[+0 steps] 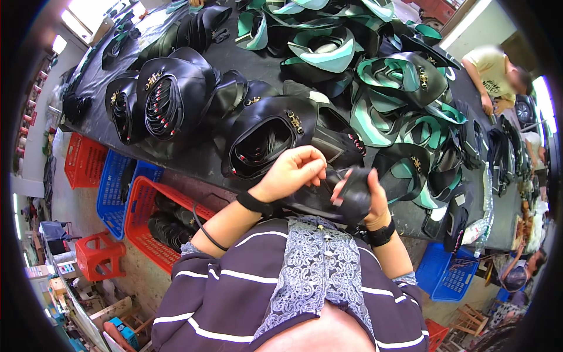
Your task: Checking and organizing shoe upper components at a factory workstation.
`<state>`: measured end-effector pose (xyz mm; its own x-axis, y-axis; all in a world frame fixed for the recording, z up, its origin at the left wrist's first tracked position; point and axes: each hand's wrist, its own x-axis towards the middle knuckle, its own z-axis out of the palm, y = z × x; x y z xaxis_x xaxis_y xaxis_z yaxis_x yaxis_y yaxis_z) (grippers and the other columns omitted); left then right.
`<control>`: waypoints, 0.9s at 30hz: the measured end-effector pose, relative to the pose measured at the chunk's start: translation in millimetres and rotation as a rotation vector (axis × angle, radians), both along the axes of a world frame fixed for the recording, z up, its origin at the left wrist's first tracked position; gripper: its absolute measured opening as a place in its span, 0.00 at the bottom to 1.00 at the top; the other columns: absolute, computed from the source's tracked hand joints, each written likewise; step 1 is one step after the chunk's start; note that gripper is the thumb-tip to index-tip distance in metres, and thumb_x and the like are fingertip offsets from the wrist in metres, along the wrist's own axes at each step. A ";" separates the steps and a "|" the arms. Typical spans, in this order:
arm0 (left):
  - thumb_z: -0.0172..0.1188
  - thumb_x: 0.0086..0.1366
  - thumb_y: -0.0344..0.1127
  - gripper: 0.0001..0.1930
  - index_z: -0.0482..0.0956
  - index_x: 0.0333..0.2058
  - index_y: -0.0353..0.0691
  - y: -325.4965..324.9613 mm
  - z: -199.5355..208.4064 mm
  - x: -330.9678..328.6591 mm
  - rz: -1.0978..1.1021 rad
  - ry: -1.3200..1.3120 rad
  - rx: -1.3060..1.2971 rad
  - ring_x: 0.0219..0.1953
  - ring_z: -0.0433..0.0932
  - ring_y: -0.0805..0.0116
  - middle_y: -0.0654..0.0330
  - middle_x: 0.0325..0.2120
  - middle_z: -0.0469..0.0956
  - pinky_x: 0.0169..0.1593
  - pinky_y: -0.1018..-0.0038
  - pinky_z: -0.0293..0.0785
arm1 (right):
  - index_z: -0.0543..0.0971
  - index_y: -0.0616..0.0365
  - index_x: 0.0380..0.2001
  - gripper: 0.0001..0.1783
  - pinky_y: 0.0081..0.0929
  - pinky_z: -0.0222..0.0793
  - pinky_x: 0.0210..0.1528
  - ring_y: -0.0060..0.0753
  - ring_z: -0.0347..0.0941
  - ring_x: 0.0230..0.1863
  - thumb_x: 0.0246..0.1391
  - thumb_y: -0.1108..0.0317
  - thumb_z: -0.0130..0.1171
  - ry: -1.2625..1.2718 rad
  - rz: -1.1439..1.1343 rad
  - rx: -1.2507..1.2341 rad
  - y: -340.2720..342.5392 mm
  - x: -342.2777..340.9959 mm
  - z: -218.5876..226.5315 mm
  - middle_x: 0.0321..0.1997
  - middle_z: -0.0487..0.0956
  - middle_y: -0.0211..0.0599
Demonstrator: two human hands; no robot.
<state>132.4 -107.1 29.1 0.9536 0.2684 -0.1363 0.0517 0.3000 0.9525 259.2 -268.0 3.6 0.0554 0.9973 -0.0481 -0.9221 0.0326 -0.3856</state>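
At the table's near edge my right hand (378, 199) grips a black leather shoe upper (355, 198), thumb and fingers around it. My left hand (293, 170) is just left of it, thumb and fingers pinched together; what they hold, if anything, is too small to make out. Right behind my left hand sits a nested stack of black uppers (243, 136) with a gold chain ornament. More black stacks (190, 79) stand at the left, and uppers with teal linings (404, 76) are heaped at the right.
A dark covered table (176, 155) spreads ahead. Below its left side are a red crate (138, 217) with black pieces, a blue crate (111, 196) and a red stool (99, 256). Another blue crate (437, 276) sits at the lower right. A person (492, 70) works at the right edge.
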 end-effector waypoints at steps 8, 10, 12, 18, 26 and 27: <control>0.38 0.62 0.52 0.25 0.71 0.20 0.36 -1.5 -33.2 -14.1 -0.168 0.290 0.203 0.17 0.67 0.80 0.65 0.14 0.69 0.21 0.85 0.63 | 0.60 0.48 0.51 0.21 0.40 0.64 0.47 0.47 0.66 0.46 0.56 0.55 0.37 -0.074 -0.429 -0.081 -7.7 0.9 18.7 0.47 0.66 0.51; 0.19 0.55 0.67 0.42 0.73 0.23 0.33 -9.6 -43.6 -11.6 -0.394 0.460 0.064 0.15 0.70 0.75 0.58 0.17 0.73 0.19 0.84 0.64 | 0.59 0.53 0.51 0.23 0.37 0.63 0.48 0.44 0.66 0.47 0.55 0.57 0.40 -0.153 -0.423 -0.090 -11.6 -0.9 21.3 0.48 0.66 0.50; 0.15 0.49 0.72 0.49 0.72 0.32 0.29 -11.3 -52.4 -1.6 -0.483 0.447 -0.312 0.19 0.74 0.69 0.51 0.22 0.75 0.19 0.83 0.68 | 0.59 0.60 0.50 0.25 0.35 0.61 0.49 0.42 0.66 0.47 0.53 0.58 0.44 -0.495 -0.385 -0.100 -13.9 -4.2 29.6 0.48 0.66 0.48; 0.25 0.52 0.69 0.41 0.60 0.50 0.39 -8.0 -65.3 13.9 -0.355 0.241 -0.818 0.28 0.76 0.52 0.47 0.37 0.71 0.24 0.64 0.76 | 0.66 0.67 0.45 0.18 0.27 0.52 0.54 0.32 0.61 0.51 0.53 0.68 0.45 -0.814 -0.261 -0.104 -13.9 -11.5 45.1 0.48 0.67 0.39; 0.29 0.51 0.64 0.41 0.63 0.47 0.30 -7.3 -37.3 18.5 -0.221 0.036 -0.984 0.44 0.68 0.48 0.43 0.42 0.68 0.50 0.53 0.58 | 0.69 0.64 0.42 0.16 0.32 0.50 0.55 0.36 0.58 0.53 0.53 0.65 0.45 -1.035 -0.441 -0.034 -22.2 -13.5 45.0 0.50 0.66 0.43; 0.33 0.50 0.61 0.39 0.63 0.46 0.27 -10.7 -33.4 17.8 -0.185 -0.021 -1.051 0.47 0.65 0.48 0.42 0.44 0.66 0.52 0.55 0.55 | 0.69 0.64 0.42 0.16 0.32 0.51 0.54 0.35 0.59 0.53 0.53 0.65 0.45 -1.029 -0.441 -0.045 -24.6 -13.6 45.8 0.50 0.66 0.43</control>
